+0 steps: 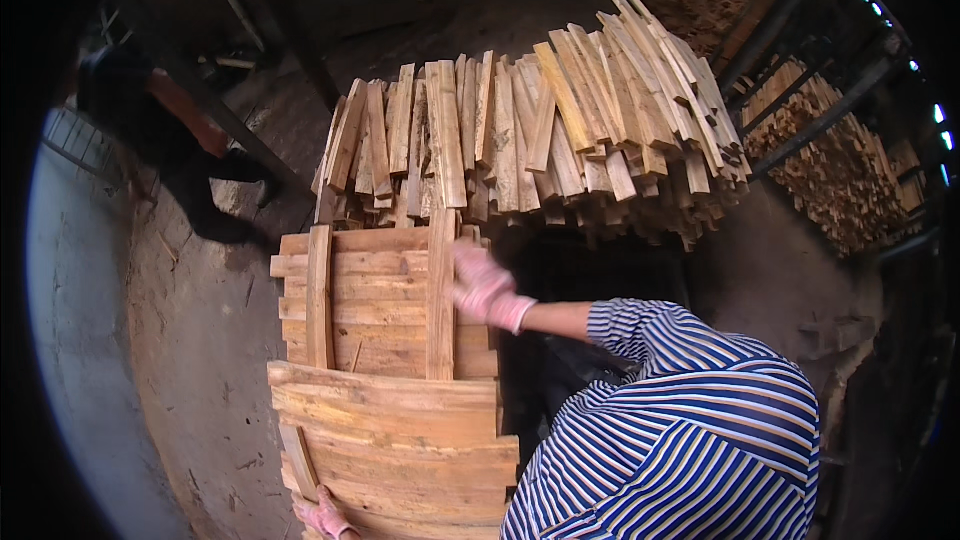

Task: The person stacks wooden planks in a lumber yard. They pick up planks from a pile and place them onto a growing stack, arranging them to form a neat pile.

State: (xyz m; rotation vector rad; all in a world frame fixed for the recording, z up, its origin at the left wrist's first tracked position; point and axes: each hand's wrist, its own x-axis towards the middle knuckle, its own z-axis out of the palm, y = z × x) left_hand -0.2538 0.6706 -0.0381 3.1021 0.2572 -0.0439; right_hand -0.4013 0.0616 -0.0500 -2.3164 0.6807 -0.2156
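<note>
My left hand [323,515], in a pink and white glove, is at the bottom edge. Its fingers close on the lower end of a short wooden strip [298,455], which lies slanted over a layer of side-by-side boards [410,430]. Farther up, my right hand [484,285], gloved alike, is smeared by motion. It is beside the right one of two upright battens [441,300]; whether it touches or grips this batten I cannot tell. The left batten [319,300] lies parallel across the same far boards [378,290].
A big heap of loose wooden slats [500,130] stands just beyond the boards. More stacked wood [825,160] is at the far right. A person in dark clothes [185,140] is at the upper left, near slanted posts [290,40]. A pale wall [85,340] runs along the left.
</note>
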